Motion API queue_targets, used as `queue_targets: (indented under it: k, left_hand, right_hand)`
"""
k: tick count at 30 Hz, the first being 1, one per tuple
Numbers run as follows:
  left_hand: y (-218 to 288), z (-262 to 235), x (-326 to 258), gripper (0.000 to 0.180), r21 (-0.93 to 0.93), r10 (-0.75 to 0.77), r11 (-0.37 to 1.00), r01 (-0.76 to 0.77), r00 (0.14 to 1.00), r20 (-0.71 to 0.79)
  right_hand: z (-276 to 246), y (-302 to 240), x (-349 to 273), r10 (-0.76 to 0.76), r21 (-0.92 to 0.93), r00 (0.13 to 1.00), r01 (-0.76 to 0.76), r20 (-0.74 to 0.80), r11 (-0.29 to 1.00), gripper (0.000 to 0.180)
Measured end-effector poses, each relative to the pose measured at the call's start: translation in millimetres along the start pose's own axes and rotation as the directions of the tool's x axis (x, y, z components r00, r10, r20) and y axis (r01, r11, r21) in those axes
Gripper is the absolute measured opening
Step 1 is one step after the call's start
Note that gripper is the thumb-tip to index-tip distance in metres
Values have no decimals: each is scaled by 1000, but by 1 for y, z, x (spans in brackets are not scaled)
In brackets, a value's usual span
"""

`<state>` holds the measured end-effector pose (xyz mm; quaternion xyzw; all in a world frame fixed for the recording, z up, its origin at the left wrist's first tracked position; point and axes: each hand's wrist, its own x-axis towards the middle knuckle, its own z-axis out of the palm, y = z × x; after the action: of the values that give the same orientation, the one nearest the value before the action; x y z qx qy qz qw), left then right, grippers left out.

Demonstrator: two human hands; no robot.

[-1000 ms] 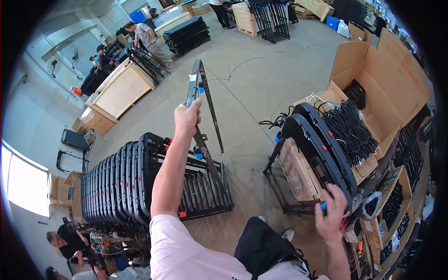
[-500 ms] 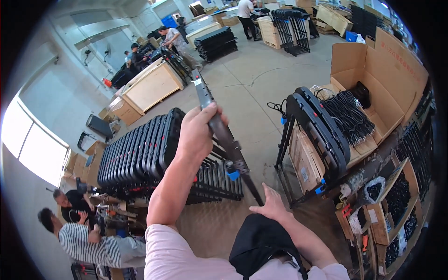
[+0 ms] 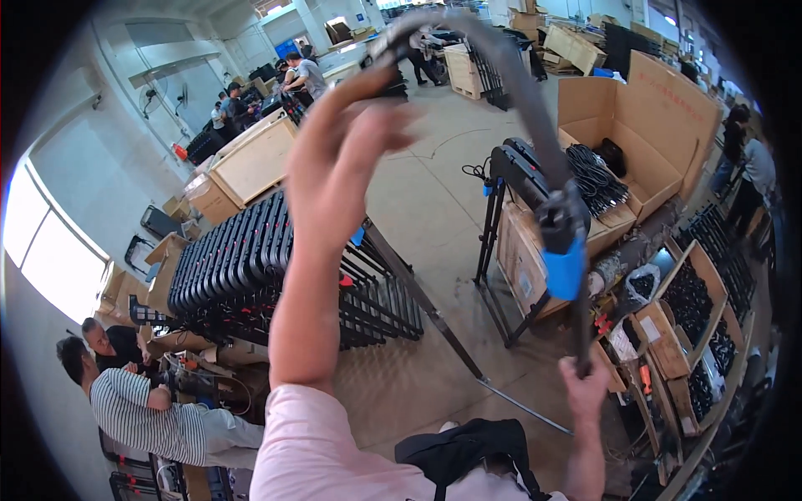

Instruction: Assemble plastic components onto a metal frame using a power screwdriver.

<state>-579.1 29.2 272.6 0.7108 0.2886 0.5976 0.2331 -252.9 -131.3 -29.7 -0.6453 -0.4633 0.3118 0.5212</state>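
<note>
A black folding metal frame (image 3: 532, 100) stands up in front of me, its curved top blurred by motion. One leg slants down to the floor; on the other side is a blue plastic piece (image 3: 565, 269). My right hand (image 3: 587, 386) is wrapped round the lower tube below that blue piece. Raised at the frame's upper left, my left hand (image 3: 338, 167) is smeared, but its fingers look apart; one fingertip is close to the curved end, and whether it touches cannot be made out.
A row of folded black frames (image 3: 230, 242) stands at left. To the right are similar frames (image 3: 522, 171) by a wooden crate, an open cardboard box (image 3: 668, 142) with black cables (image 3: 595, 179), and parts bins (image 3: 689, 301). Two people (image 3: 150, 417) work at lower left; others are farther back.
The frame has been turned and raised, so its curved top faces up and its legs spread apart. My left hand has come off it; my right hand has moved right and closed on a tube.
</note>
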Motion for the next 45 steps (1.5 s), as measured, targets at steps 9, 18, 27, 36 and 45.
queue_targets:
  k: [9, 18, 27, 36, 45]
  left_hand:
    - [-245, 21, -288, 88, -631, -535, 582, 513, 826, 179]
    - [-162, 169, -206, 46, -899, -576, -255, 357, 690, 438]
    - [-78, 240, -150, 45, -789, -568, -400, 467, 549, 613]
    - [-71, 383, -192, 41, -631, -566, -362, 686, 376, 733]
    - [-71, 590, -279, 39, -419, -641, -474, 775, 22, 767]
  right_hand:
    - [-114, -195, -50, -255, -413, 936, 139, -241, 900, 34]
    - [-152, -404, 24, -700, -966, 714, 200, 30, 162, 58]
    - [-391, -128, -229, -366, -511, 400, -361, -840, 780, 80]
    - [-471, 24, -232, 16, 10, 80, -81, -997, 997, 41]
    - [-679, 209, -254, 55, 14, 92, -395, -994, 918, 54]
